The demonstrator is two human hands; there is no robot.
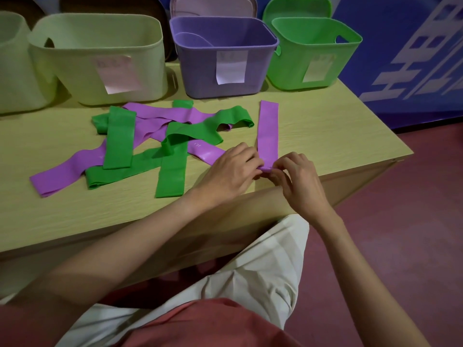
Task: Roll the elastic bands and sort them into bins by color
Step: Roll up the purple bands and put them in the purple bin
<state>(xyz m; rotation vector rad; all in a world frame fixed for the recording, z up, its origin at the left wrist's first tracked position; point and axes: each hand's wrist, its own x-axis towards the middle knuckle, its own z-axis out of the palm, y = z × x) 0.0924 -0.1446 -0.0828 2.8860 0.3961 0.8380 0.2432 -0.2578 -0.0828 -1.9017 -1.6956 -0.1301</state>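
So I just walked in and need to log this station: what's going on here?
A person is rolling a purple band from its near end, pinching it with the left hand and right hand. A tangle of green bands and purple ones still lies flat on the table. The purple bin and green bin wait behind; nothing rolled shows yet.

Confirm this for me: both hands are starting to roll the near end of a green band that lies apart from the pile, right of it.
Not green. The head view shows the left hand and right hand pinching the near end of a purple band. It does lie apart, right of the pile of green and purple bands.
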